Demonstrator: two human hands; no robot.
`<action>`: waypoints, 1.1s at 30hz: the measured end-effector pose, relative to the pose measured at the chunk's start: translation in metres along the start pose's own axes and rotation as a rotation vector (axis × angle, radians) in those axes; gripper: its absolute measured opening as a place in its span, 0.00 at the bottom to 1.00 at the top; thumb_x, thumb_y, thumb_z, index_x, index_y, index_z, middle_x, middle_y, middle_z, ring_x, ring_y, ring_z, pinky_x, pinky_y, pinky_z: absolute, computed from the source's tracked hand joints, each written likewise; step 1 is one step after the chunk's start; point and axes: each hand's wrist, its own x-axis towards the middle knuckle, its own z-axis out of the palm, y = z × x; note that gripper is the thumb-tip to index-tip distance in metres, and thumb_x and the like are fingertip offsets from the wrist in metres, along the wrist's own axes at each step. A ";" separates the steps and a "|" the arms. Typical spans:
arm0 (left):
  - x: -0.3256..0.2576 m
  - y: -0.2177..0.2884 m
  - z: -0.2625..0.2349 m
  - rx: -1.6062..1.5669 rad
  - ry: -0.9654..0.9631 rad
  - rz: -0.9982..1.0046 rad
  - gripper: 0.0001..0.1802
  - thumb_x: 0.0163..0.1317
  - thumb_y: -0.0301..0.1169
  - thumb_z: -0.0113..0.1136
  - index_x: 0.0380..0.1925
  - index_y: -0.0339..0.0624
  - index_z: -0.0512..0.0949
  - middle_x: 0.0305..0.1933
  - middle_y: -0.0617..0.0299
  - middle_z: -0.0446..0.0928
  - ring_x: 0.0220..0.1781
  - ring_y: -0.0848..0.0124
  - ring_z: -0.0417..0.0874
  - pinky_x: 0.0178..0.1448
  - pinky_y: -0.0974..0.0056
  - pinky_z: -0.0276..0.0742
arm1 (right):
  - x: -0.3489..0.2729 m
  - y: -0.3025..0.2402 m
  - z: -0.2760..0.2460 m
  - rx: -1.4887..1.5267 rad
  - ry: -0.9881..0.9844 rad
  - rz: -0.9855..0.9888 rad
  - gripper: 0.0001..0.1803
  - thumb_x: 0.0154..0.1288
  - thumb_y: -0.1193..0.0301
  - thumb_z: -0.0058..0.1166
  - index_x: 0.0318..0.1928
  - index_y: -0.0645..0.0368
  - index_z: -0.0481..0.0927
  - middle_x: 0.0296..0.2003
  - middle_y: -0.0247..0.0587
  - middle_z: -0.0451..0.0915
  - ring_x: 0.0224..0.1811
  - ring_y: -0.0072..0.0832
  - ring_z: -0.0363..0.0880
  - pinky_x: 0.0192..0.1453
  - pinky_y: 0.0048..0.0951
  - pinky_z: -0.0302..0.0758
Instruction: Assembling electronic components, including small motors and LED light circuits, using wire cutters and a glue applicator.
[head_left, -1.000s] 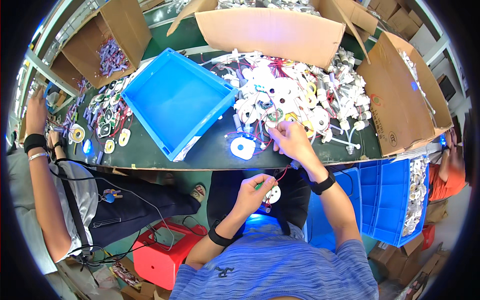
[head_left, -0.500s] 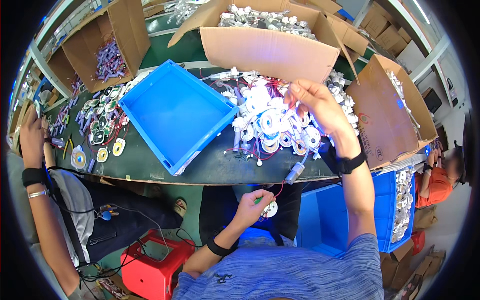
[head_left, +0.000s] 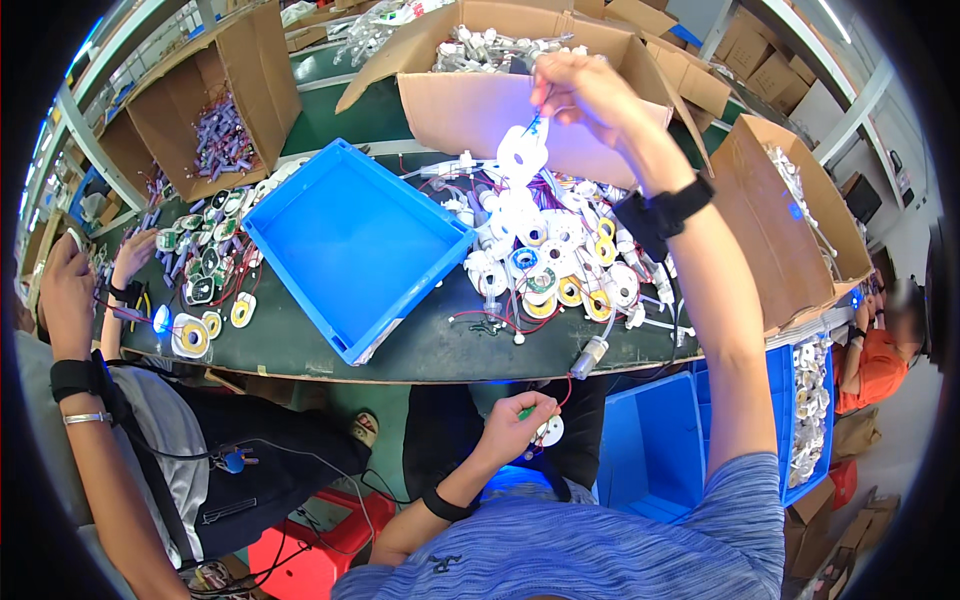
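White disc (head_left: 549,433) pinched in left hand (head_left: 510,428); right hand (head_left: 590,95), 1 o'clock, pinching wire (head_left: 540,107). Green desk (head_left: 450,345): blue tray (head_left: 355,240) 10 o'clock, carton (head_left: 450,112) 12.

The raised ring (head_left: 509,154) looks smooth plastic, the tray (head_left: 360,250) glossy plastic, the carton (head_left: 450,112) matt cardboard.

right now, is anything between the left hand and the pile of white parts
Yes: the table's front edge lies between the left hand and the pile. A grey cylinder lies near that edge, slightly right.
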 end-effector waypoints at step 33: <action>0.001 0.043 -0.006 0.131 0.042 0.075 0.17 0.64 0.22 0.44 0.52 0.34 0.68 0.41 0.60 0.75 0.38 0.79 0.76 0.37 0.75 0.74 | -0.274 0.129 0.085 -0.148 0.154 -0.047 0.03 0.52 0.78 0.57 0.29 0.60 0.77 0.25 0.34 0.72 0.24 0.21 0.70 0.26 0.20 0.65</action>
